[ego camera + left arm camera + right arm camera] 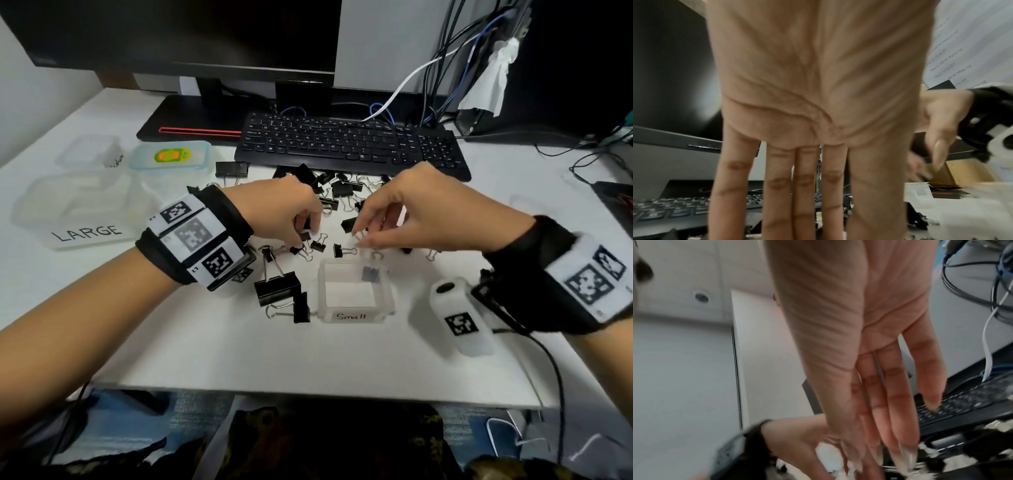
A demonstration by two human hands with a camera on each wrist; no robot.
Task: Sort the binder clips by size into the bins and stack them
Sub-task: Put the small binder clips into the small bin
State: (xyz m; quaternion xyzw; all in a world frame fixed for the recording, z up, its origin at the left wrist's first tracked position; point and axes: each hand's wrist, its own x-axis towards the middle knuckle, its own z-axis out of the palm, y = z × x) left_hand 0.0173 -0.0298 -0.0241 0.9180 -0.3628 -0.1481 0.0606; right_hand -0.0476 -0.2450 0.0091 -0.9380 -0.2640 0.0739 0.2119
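We work over the binder clips (337, 197) scattered between the keyboard (349, 145) and the Small bin (354, 291); our left hand (274, 212) curls onto a small clip; whether our right hand (411, 212) pinches one, we cannot tell; clips are light, stiff, slippery steel; we take them by the wire handles.

— What carries it all?
— A white tabletop (308, 359).
— What lies on it?
— A scatter of black binder clips (337, 198), a bin marked "Small" (354, 317) near the front edge, a bin marked "LARGE" (68, 219) at the left, a black keyboard (349, 145) behind the clips, and a white device with a square marker (459, 318) at the right.
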